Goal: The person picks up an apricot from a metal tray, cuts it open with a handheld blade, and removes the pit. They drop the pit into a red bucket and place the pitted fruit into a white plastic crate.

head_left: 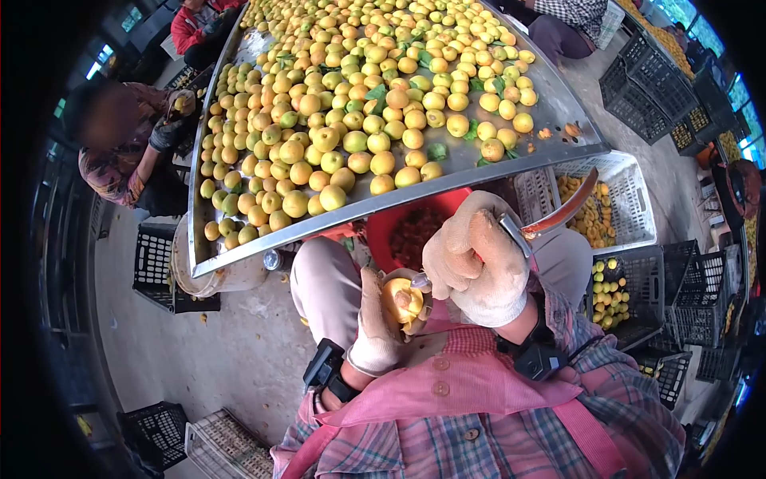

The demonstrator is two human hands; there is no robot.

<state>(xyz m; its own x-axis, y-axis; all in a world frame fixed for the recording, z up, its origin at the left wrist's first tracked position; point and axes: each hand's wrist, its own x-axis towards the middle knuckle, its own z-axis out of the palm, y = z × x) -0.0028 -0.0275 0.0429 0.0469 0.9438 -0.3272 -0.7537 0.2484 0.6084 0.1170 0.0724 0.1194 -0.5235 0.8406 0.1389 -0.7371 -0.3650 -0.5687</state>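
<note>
My left hand [373, 319], in a pale work glove, cups a cut-open apricot [405, 302], its yellow flesh facing up with what looks like the stone in the middle. My gloved right hand [477, 263] is closed round a knife, whose curved, wet blade [565, 209] points up and to the right, away from the fruit. From the other side of that fist a small metal tip [420, 281] reaches the apricot's edge; whether it belongs to the knife is hidden by my fingers. Beyond both hands, whole apricots [325, 139] with green leaves cover a metal-rimmed table [399, 195].
Below the table edge stands a red basin [387, 231] with dark reddish pieces. To the right are a white crate [634, 188] of cut fruit and black crates [650, 275]. A person [120, 160] sits at left; others sit farther back. A white bucket [182, 255] stands left.
</note>
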